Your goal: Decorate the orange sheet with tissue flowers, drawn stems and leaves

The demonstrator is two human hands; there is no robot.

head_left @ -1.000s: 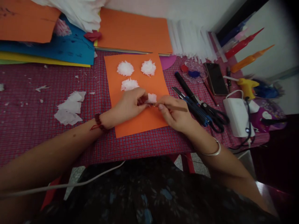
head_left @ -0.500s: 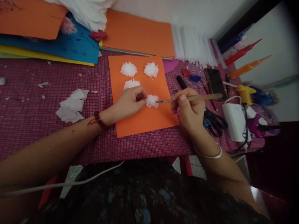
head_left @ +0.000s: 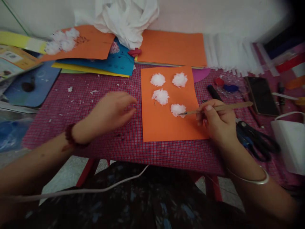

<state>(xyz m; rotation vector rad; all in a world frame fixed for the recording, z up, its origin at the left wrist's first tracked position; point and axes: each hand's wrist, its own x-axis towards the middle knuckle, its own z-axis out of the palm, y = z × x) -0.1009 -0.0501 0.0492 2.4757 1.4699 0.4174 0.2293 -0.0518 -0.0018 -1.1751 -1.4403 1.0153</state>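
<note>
Over an orange sheet point(head_left: 157, 130), a wooden stick point(head_left: 234, 106) meets a white tuft point(head_left: 177, 109)

To the right of that sheet's middle, the right hand point(head_left: 218, 122) pinches the wooden stick between thumb and fingers, and its dark tip lies at the lower edge of the white tuft; whether it presses in, I cannot tell. The left hand point(head_left: 109, 111), blurred, is beside the sheet's left edge with thumb and fingers parted; whether it touches the surface point(head_left: 128, 146) below is unclear.

The white tuft is the lowest of four on the sheet. Two others point(head_left: 168, 79) sit side by side near the top, and another point(head_left: 160, 96) is below the left one, a thin dark mark at its edge.

Farther right lie black-handled scissors point(head_left: 262, 143), a dark phone point(head_left: 262, 95) and a white box point(head_left: 289, 143). Behind the sheet are more orange paper point(head_left: 171, 49), white strips point(head_left: 231, 52) and a crumpled white heap point(head_left: 128, 19). White scraps point(head_left: 93, 92) dot the checked cloth beyond the left hand.
</note>
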